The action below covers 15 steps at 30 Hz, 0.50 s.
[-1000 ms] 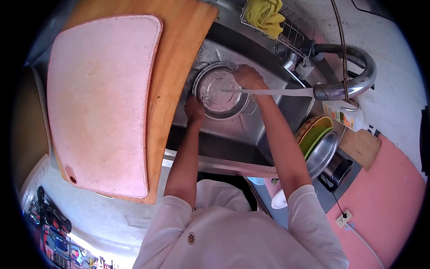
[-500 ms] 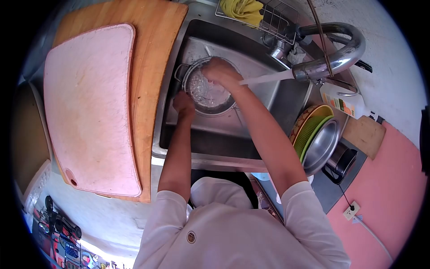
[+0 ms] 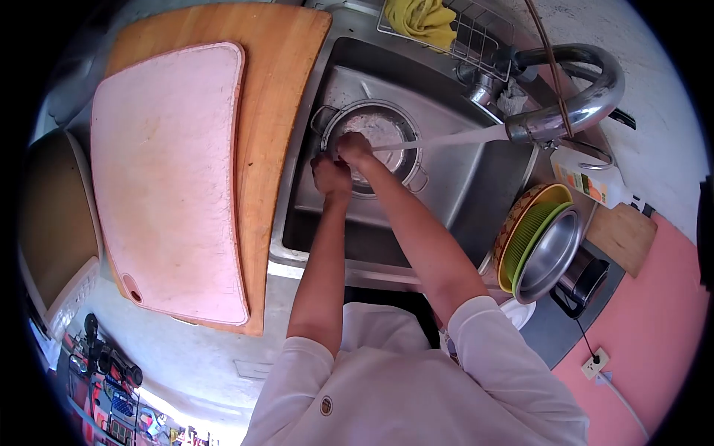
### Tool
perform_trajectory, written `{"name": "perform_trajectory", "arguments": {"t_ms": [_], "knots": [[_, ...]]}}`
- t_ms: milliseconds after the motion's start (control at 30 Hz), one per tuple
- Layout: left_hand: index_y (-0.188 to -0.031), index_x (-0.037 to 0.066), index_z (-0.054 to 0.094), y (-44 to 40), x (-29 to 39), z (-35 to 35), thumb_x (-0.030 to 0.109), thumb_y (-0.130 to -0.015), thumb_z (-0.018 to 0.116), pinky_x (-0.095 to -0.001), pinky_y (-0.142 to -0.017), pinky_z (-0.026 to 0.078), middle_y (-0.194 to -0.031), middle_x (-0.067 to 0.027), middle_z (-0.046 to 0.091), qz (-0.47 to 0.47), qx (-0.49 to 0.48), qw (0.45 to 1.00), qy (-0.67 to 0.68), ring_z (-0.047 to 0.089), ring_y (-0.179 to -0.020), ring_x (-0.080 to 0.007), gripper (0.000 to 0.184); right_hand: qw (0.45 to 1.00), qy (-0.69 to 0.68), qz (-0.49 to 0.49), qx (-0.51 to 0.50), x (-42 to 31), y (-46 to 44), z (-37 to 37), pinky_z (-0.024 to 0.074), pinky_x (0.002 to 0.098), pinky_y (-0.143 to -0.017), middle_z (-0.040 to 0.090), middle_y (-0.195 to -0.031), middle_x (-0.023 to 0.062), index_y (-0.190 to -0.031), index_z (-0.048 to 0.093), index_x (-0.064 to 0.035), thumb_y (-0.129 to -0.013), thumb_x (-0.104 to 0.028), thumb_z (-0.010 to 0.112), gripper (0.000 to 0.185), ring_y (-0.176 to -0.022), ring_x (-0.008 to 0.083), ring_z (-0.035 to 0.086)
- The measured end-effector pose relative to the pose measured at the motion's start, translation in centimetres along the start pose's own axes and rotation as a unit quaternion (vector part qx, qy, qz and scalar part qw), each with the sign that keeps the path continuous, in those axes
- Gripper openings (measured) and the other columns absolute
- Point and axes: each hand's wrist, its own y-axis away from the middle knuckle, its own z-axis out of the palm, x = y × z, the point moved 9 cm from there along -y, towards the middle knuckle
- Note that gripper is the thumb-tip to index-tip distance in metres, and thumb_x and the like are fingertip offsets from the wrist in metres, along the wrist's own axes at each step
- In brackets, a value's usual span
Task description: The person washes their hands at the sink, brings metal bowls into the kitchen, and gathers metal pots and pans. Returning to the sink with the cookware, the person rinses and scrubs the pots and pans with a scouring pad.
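A metal two-handled pot [image 3: 411, 119] sits in the sink [image 3: 446, 137] with water inside it. From the curved faucet [image 3: 606, 82] a stream of water [image 3: 454, 140] runs into the pot. My left hand [image 3: 331, 177] is closed at the pot's near-left rim and grips it. Beside it, my right hand [image 3: 355, 147] is closed just inside the rim, close to the left hand. Its fingertips are hidden, and I cannot make out whether anything is in them.
Left of the sink, a pink cutting board [image 3: 171, 178] lies on a wooden board [image 3: 271, 149]. A wire rack [image 3: 483, 33] with a yellow cloth [image 3: 420, 22] is at the back. To the right stand a green basket [image 3: 529, 245], a metal bowl [image 3: 550, 256] and a dark kettle [image 3: 584, 279].
My right hand has moved from the pot's far side to its near-left rim, next to my left hand. The pot's inside shows more, and the water looks less churned. The view has shifted slightly.
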Motion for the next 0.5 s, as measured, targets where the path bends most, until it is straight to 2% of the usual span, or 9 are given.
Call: {"name": "perform_trajectory", "arguments": {"t_ms": [67, 100, 167, 300, 367, 467, 500], "knots": [[-0.092, 0.001, 0.054, -0.3, -0.6, -0.1, 0.017, -0.070, 0.060, -0.0441, -0.077, 0.045, -0.097, -0.0208, 0.053, -0.017, 0.046, 0.998, 0.042, 0.052, -0.091, -0.0372, 0.027, 0.975, -0.206, 0.055, 0.056, 1.7, -0.2, 0.5, 0.0463, 0.0375, -0.077, 0.062, -0.085, 0.0198, -0.080, 0.065, -0.0010, -0.070, -0.022, 0.055, 0.025, -0.085, 0.0331, 0.059], [-0.092, 0.001, 0.054, -0.5, -0.6, -0.2, 0.017, -0.070, 0.060, -0.0441, -0.077, 0.045, -0.097, -0.0208, 0.053, -0.019, 0.045, 0.998, 0.042, 0.052, -0.091, -0.0372, 0.027, 0.976, -0.205, 0.056, 0.055, 2.3, -0.8, 1.2, 0.0463, 0.0375, -0.077, 0.062, -0.085, 0.0198, -0.080, 0.065, -0.0010, -0.070, -0.022, 0.055, 0.025, -0.085, 0.0331, 0.059], [-0.090, 0.001, 0.055, -0.7, -1.1, -0.3, 0.017, -0.070, 0.059, -0.0449, -0.076, 0.045, -0.096, -0.0226, 0.053, -0.057, 0.027, 0.996, 0.058, 0.053, -0.091, -0.0391, 0.026, 0.955, -0.292, 0.017, 0.052, 2.1, -1.8, 1.8, 0.0478, 0.0353, -0.071, 0.063, -0.080, 0.0186, -0.080, 0.064, -0.0024, -0.069, -0.017, 0.057, 0.019, -0.078, 0.0288, 0.062], [-0.090, -0.002, 0.054, -1.4, -0.9, -0.6, 0.021, -0.071, 0.058, -0.0445, -0.076, 0.045, -0.094, -0.0236, 0.055, -0.087, -0.033, 0.996, 0.003, 0.054, -0.090, -0.0390, 0.031, 0.930, -0.364, 0.049, 0.024, 2.0, -1.3, 0.5, 0.0490, 0.0326, -0.061, 0.063, -0.073, 0.0153, -0.079, 0.063, -0.0014, -0.071, -0.009, 0.056, 0.013, -0.069, 0.0228, 0.062], [-0.088, -0.005, 0.054, -2.4, -1.9, 1.3, 0.027, -0.070, 0.059, -0.0422, -0.075, 0.047, -0.089, -0.0232, 0.059, -0.104, -0.143, 0.984, -0.026, 0.058, -0.085, -0.0370, 0.037, 0.910, -0.407, 0.075, -0.037, 1.4, -0.3, 0.1, 0.0493, 0.0298, -0.057, 0.061, -0.078, 0.0072, -0.090, 0.057, -0.0023, -0.077, -0.002, 0.045, 0.017, -0.065, 0.0169, 0.058], [-0.088, -0.004, 0.054, -3.5, -3.5, 3.8, 0.035, -0.070, 0.059, -0.0421, -0.070, 0.047, -0.082, -0.0223, 0.061, -0.080, -0.169, 0.982, -0.030, 0.059, -0.078, -0.0363, 0.043, 0.884, -0.459, 0.082, -0.038, 1.8, 0.7, -1.2, 0.0486, 0.0290, -0.058, 0.061, -0.078, 0.0075, -0.090, 0.056, -0.0017, -0.079, -0.005, 0.045, 0.016, -0.066, 0.0166, 0.059], [-0.088, -0.004, 0.054, -2.6, -2.3, 2.6, 0.035, -0.070, 0.059, -0.0421, -0.070, 0.047, -0.082, -0.0223, 0.061, -0.079, -0.173, 0.981, -0.030, 0.059, -0.078, -0.0363, 0.043, 0.884, -0.459, 0.086, -0.037, 2.0, 1.2, -1.7, 0.0486, 0.0290, -0.058, 0.061, -0.078, 0.0075, -0.090, 0.056, -0.0017, -0.079, -0.005, 0.045, 0.016, -0.066, 0.0166, 0.059]]}}
